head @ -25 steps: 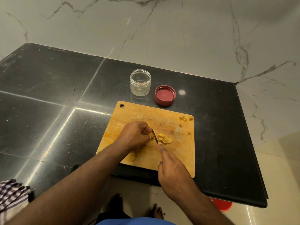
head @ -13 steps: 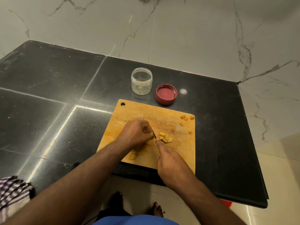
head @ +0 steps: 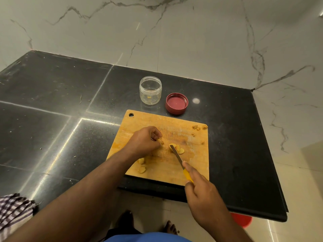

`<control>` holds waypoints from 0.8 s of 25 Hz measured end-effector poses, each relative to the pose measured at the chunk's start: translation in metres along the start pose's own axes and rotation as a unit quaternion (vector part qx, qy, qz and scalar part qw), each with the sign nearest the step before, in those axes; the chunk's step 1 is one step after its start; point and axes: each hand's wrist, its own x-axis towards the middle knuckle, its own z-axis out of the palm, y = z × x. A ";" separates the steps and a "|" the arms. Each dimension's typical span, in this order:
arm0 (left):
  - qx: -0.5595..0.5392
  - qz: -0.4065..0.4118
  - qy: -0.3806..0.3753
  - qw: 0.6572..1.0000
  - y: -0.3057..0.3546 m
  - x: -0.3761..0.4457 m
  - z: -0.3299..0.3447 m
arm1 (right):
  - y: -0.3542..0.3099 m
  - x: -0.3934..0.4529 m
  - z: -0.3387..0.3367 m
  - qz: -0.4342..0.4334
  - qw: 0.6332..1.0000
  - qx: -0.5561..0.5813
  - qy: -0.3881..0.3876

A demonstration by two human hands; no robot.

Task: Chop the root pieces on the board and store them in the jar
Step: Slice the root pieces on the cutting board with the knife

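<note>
Chopping looks midway: on a scuffed wooden cutting board (head: 162, 123), the left hand (head: 143, 142) curls its fingertips around a knobbly yellow root piece (head: 160, 141). Just right, pale cut slices (head: 180, 150) lie by the thin steel blade of a yellow-handled knife (head: 178, 157), gripped by the right hand (head: 202, 193). Next likely comes another downward cut; the clear, nearly empty jar (head: 150, 89) stands open behind the board beside its red lid (head: 176, 103).

Surface: black polished stone counter (head: 52, 105), pale seams crossing it
Board: rectangular wooden cutting board (head: 197, 165), at the near edge (hanging hole at its far left corner)
Jar: clear, lidless plastic jar (head: 150, 90), just beyond the board
Lid: round red lid (head: 176, 103), upturned, just right of the jar
Cloth: checked cloth (head: 13, 209), at the near left edge
</note>
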 end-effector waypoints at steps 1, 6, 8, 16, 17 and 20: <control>-0.021 0.000 0.001 1.000 0.001 0.000 -0.003 | 0.003 0.000 -0.004 0.008 1.000 0.011 0.005; -0.091 -0.002 0.023 0.996 -0.004 -0.002 -0.014 | 0.027 0.007 -0.010 0.047 0.998 -0.021 0.047; -0.118 -0.011 0.032 0.992 -0.007 -0.005 -0.015 | 0.021 0.006 -0.001 0.029 0.999 -0.021 0.026; -0.166 -0.022 0.088 0.982 -0.022 -0.015 -0.028 | 0.007 0.004 0.007 -0.015 1.000 -0.004 0.024; -0.166 -0.022 0.088 0.982 -0.023 -0.016 -0.029 | 0.014 0.008 0.003 -0.001 0.999 -0.018 0.041; -0.166 -0.021 0.084 0.982 -0.023 -0.017 -0.027 | 0.017 0.016 0.006 0.012 0.998 -0.043 0.049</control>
